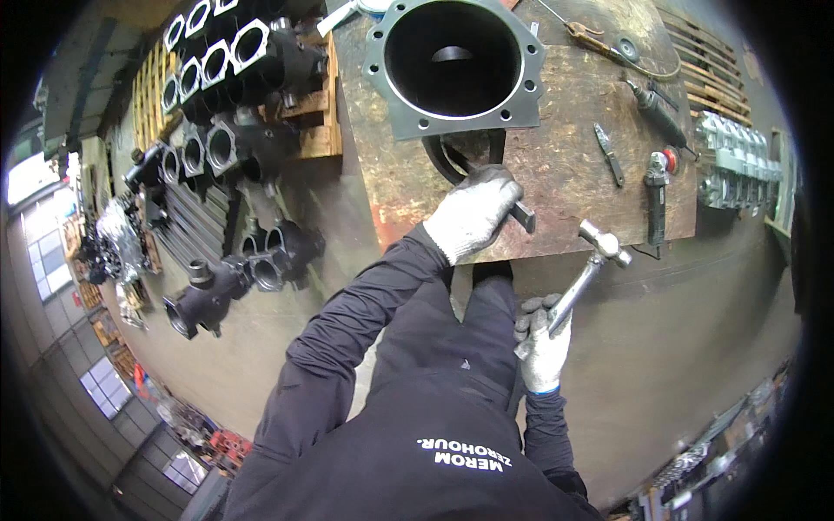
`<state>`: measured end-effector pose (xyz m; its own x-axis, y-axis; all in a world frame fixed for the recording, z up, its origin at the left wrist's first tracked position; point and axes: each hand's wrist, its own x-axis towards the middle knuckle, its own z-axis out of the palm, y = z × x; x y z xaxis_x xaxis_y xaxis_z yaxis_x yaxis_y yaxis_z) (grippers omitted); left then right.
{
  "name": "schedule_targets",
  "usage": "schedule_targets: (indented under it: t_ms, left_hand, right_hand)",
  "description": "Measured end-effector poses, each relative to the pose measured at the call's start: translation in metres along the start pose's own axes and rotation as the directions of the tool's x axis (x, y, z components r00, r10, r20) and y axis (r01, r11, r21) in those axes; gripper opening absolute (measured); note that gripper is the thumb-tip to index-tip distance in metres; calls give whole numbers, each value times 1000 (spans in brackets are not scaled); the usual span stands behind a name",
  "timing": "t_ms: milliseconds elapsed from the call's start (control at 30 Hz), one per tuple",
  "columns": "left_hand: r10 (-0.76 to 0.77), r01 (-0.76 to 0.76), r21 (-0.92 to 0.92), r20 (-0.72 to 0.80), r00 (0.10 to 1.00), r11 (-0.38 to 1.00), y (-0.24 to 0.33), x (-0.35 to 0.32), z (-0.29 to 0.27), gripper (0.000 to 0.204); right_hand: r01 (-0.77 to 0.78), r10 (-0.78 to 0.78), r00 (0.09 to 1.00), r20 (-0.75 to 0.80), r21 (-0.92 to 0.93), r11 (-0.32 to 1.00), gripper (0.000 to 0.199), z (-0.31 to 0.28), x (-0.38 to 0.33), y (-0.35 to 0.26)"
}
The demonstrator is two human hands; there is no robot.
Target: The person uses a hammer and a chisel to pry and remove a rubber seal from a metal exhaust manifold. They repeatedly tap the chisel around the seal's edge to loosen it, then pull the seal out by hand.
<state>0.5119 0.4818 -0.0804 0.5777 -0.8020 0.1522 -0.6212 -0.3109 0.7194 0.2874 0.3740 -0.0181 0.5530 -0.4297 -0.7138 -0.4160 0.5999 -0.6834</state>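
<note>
My left hand (479, 213), in a white knit glove with grey fingers, is closed around a dark metal bar (524, 217). The bar's blunt end sticks out past the fist on the right, and its far end is hard to make out. Just beyond stands a large black casting with a machined grey flange (473, 126), bolt holes around a wide round opening. Lower and to the right, my right hand (544, 347), gloved alike, grips a ball-peen hammer (580, 282) by its handle. The hammer's head is raised beside the workbench's near edge, apart from the bar.
On the worn wooden workbench (565, 191) lie a knife-like scraper (610, 154), an angle grinder (657, 204), a black power tool (658, 115) and an air gun (599, 42). Several black castings (204, 291) stand left, some on a pallet. Silver engine parts (738, 165) sit right.
</note>
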Motion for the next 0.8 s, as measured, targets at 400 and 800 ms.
schedule_targets:
  t_ms: [400,800]
  left_hand:
    - [136,-172,-267,-148,980,948,56,-34,-18,40]
    - [143,-255,-434,-274,951,864,43,-49,-36,41]
  right_hand:
    - [132,-154,975,-159,-141,981,22,14,-6,-16]
    - [325,-408,894,-185,-357,875,28,42,-38,-3]
